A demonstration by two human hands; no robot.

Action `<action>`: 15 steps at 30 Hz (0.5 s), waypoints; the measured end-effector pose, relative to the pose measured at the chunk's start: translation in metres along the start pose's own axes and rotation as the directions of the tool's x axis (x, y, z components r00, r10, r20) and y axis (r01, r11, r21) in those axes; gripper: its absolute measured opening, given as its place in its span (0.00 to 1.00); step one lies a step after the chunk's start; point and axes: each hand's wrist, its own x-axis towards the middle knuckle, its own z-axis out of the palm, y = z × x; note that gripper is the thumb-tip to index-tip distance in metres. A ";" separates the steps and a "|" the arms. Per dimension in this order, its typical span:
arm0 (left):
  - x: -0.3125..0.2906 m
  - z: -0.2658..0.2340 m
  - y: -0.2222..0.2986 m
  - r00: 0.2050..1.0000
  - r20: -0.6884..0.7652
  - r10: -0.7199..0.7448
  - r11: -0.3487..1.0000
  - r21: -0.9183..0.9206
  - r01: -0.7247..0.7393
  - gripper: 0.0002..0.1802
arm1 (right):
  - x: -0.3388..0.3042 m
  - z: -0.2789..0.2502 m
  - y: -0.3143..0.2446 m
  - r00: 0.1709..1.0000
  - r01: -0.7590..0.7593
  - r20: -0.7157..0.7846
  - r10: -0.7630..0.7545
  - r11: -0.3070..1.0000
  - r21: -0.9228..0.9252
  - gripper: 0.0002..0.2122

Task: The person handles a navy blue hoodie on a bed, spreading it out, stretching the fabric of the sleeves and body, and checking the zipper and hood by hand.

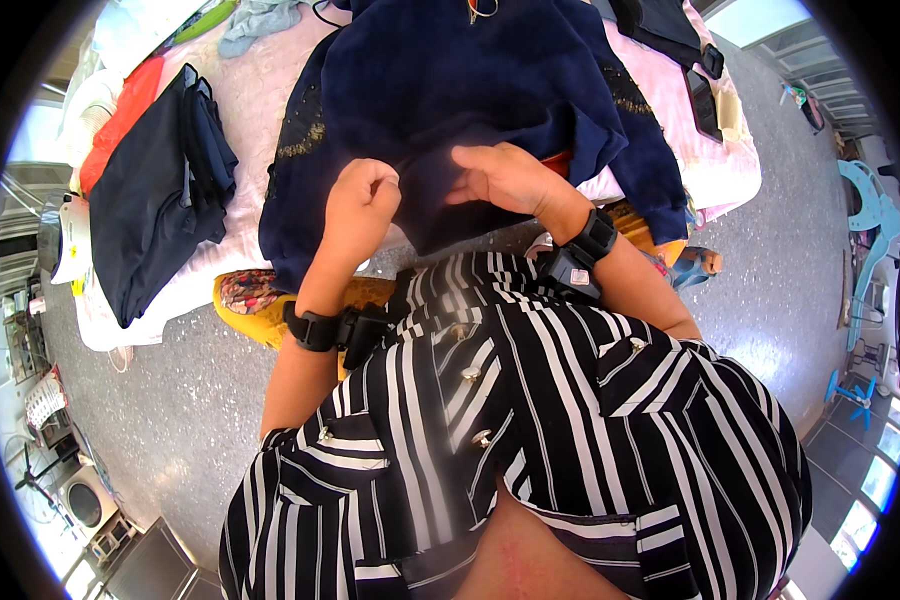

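A dark navy sweatshirt (450, 90) with gold and black trim on its sleeves lies spread on the bed in front of me. Over its left lower part, my left hand (362, 205) is curled into a loose fist; what its fingers hold, if anything, is hidden. My right hand (505, 180) is over the hem, thumb stretched out and apart from the half-bent fingers, with no fabric visibly gripped. Beneath the right wrist a bit of red-orange cloth (558, 163) shows. The sweatshirt's lower middle hangs over the bed's near edge, between my hands and my lap.
Folded black trousers (155, 190) lie at the left beside a red cloth (130, 115). A phone (703, 100) and a black garment (660, 30) rest at the right on the pink bedsheet (735, 185). Yellow patterned cloth (240, 305) is below the bed edge. A light blue frame (875, 220) stands far right.
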 end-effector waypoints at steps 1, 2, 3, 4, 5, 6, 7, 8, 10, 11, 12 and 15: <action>0.001 -0.002 0.003 1.000 0.015 -0.014 1.000 -0.015 0.014 0.03 | 0.001 0.001 -0.002 1.000 0.005 0.005 -0.005 1.000 0.021 0.17; 0.001 -0.003 0.005 0.999 0.029 -0.028 0.999 -0.028 0.029 0.03 | 0.001 0.002 -0.005 1.000 0.009 0.011 -0.010 0.999 0.043 0.16; 0.000 -0.001 0.001 0.999 0.040 0.033 0.999 -0.034 -0.032 0.03 | 0.001 0.003 -0.007 1.000 0.013 0.017 -0.014 0.998 0.064 0.16; 0.000 0.000 0.000 0.998 0.038 0.048 0.998 -0.034 -0.046 0.03 | 0.001 0.005 -0.008 0.999 0.012 0.036 -0.016 0.996 0.084 0.16; -0.001 0.002 0.001 0.998 0.035 0.061 0.998 -0.033 -0.060 0.03 | 0.000 0.007 -0.009 0.998 0.010 0.056 -0.016 0.994 0.104 0.16; -0.001 0.003 0.002 0.997 0.032 0.074 0.997 -0.032 -0.072 0.03 | -0.001 0.009 -0.009 0.997 0.007 0.076 -0.017 0.992 0.124 0.16; -0.002 0.003 0.004 0.998 0.027 0.058 0.998 -0.025 -0.057 0.03 | -0.001 0.010 -0.009 0.997 0.008 0.079 -0.018 0.991 0.131 0.16; -0.001 0.003 0.006 0.999 0.028 0.044 0.999 -0.020 -0.044 0.03 | -0.002 0.010 -0.008 0.997 0.010 0.075 -0.021 0.990 0.139 0.15; -0.001 0.007 0.006 0.999 0.029 0.030 0.999 -0.020 -0.030 0.04 | -0.001 0.007 -0.005 0.998 0.007 0.058 -0.016 0.988 0.152 0.14; -0.001 0.009 0.005 0.999 0.030 0.030 0.999 -0.022 -0.029 0.04 | 0.001 0.004 -0.002 0.999 0.001 0.044 -0.009 0.988 0.157 0.14; -0.001 0.011 0.004 0.999 0.031 0.029 0.999 -0.025 -0.028 0.04 | 0.002 0.002 0.000 1.000 -0.004 0.031 -0.001 0.987 0.162 0.13; -0.001 0.012 0.005 0.998 0.015 0.067 0.997 0.041 -0.067 0.04 | 0.002 0.004 0.002 0.999 0.001 0.031 -0.007 0.983 0.186 0.13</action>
